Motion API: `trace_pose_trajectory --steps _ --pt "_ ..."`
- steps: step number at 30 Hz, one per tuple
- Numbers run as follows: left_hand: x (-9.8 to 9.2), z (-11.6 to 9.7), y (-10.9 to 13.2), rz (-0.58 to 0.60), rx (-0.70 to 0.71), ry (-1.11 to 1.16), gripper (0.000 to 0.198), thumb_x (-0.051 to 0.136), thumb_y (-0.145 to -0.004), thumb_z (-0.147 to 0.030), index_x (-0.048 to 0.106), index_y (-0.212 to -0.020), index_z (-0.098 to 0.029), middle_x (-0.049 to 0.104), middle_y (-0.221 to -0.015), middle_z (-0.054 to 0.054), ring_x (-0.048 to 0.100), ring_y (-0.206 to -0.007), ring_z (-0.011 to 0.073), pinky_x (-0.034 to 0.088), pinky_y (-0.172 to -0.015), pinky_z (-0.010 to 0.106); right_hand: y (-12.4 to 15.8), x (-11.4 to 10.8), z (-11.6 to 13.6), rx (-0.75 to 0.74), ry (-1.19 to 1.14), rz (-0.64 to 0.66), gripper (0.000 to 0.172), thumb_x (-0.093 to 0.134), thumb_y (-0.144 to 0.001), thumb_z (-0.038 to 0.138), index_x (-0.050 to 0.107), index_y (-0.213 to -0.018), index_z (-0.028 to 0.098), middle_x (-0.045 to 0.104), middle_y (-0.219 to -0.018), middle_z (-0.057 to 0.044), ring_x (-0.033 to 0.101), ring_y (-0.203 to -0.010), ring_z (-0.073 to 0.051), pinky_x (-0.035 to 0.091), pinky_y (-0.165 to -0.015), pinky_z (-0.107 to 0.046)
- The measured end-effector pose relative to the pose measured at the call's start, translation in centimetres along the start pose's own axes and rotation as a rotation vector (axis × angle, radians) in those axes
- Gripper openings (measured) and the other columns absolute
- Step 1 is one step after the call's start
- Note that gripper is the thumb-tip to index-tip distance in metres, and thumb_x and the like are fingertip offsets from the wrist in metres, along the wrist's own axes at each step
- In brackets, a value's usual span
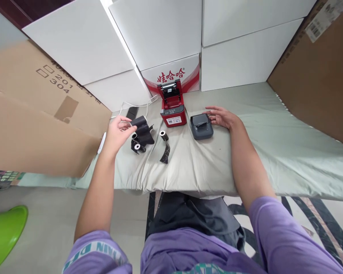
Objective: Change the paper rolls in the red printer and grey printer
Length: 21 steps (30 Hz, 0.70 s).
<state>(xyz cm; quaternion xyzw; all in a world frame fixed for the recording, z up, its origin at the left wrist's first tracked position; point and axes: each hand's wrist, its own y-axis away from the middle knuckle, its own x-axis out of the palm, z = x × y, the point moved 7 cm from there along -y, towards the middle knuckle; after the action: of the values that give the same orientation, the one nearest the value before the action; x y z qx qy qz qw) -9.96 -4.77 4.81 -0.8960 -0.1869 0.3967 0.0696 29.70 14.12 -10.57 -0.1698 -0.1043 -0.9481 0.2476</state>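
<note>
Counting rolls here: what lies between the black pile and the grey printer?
One loose roll, its black strip trailing, on the cloth; head view.

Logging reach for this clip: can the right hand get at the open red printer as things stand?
Probably yes. The right hand lies open at the grey printer, beside the red printer; only that low grey printer sits between them, and the hand holds nothing.

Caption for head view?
Left hand holds a black roll; right hand at the grey printer beside an open red printer.
</note>
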Motion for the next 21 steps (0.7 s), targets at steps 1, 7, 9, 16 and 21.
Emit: trace_pose_trajectory --steps 1,7,9,16,21 --pt "-0.3 -0.1 -0.3 -0.017 -0.007 0.105 0.033 0.076 -0.068 -0.037 0.060 -0.094 -0.023 0.065 -0.076 -0.001 0.061 -0.069 0.0151 0.048 -0.068 0.027 0.0 0.0 0.0 0.001 -0.008 -0.002 0.039 0.077 -0.079 0.021 0.066 -0.116 0.022 0.076 -0.113 -0.008 0.068 -0.072 -0.012 0.061 -0.067 -0.029" --pt "1.5 -1.3 -2.5 0.029 -0.087 0.530 0.039 0.076 -0.061 -0.030 0.049 -0.089 -0.024 0.051 -0.066 -0.005 0.049 -0.056 0.0093 0.036 -0.053 0.021 0.1 0.0 0.0 0.003 -0.015 -0.019 0.038 0.077 -0.079 0.021 0.066 -0.116 0.021 0.075 -0.114 -0.009 0.068 -0.074 -0.013 0.060 -0.067 -0.029" --pt "2.9 -1.7 -3.9 0.057 -0.091 0.587 0.043 0.075 -0.059 -0.029 0.046 -0.090 -0.024 0.050 -0.067 -0.006 0.049 -0.056 0.0089 0.034 -0.052 0.020 0.1 0.0 0.0 0.007 -0.019 -0.016 0.038 0.077 -0.080 0.021 0.066 -0.116 0.021 0.075 -0.115 -0.010 0.069 -0.076 -0.014 0.061 -0.067 -0.029" --pt "9.3 -3.1 -12.0 0.140 0.023 0.409 0.037 0.076 -0.062 -0.023 0.049 -0.087 -0.021 0.064 -0.075 -0.002 0.061 -0.066 0.0119 0.045 -0.061 0.022 0.0 -0.2 -0.1 0.017 -0.037 -0.018 0.037 0.075 -0.081 0.019 0.067 -0.117 0.020 0.075 -0.116 -0.010 0.068 -0.072 -0.012 0.060 -0.066 -0.027" --pt "15.6 -3.8 -16.0 0.438 0.143 0.208 0.035 0.076 -0.058 -0.017 0.051 -0.081 -0.020 0.064 -0.065 -0.003 0.064 -0.063 0.0160 0.050 -0.066 0.028 -0.1 -0.3 -0.3 0.029 -0.037 -0.008 0.037 0.074 -0.083 0.020 0.066 -0.119 0.021 0.075 -0.119 -0.010 0.068 -0.074 -0.012 0.061 -0.068 -0.028"
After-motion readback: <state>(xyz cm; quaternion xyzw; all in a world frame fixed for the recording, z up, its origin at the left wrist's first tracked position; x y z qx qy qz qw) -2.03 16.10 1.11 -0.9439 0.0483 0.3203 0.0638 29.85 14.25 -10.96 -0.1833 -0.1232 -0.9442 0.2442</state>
